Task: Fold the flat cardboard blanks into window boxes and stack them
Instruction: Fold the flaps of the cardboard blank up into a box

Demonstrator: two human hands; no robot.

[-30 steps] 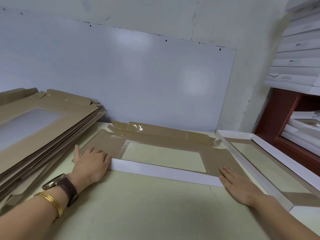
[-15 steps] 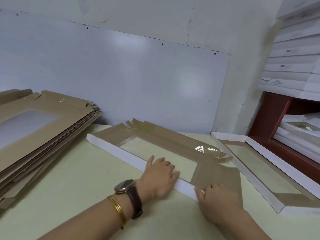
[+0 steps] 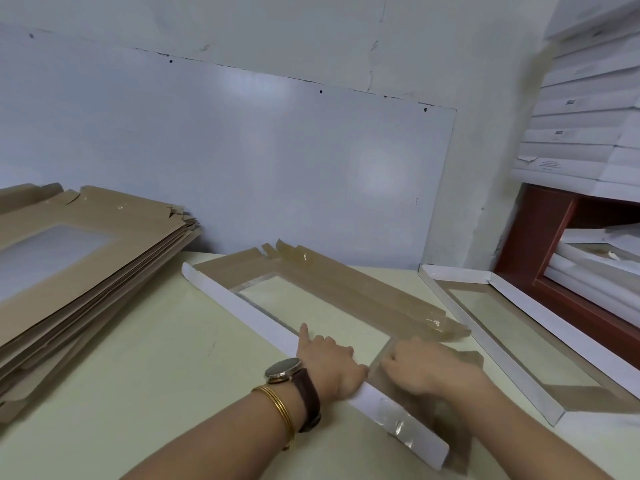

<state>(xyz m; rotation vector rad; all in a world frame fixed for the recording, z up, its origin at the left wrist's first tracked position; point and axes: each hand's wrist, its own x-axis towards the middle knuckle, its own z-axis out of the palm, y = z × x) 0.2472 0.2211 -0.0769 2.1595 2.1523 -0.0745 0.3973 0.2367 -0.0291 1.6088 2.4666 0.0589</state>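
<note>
Left grip (image 3: 329, 365) holds the blank's white wall (image 3: 242, 311) upright; right grip (image 3: 426, 368), curled on the brown panel (image 3: 472, 358), hold unclear, should crease squarely.

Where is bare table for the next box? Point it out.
Widest bare table: front left, between the stack of blanks and the white flap of the blank in work. A thin wedge lies at the back, between that blank and the folded box. The right is crowded: the blank's flaps nearly meet the box there.
</note>
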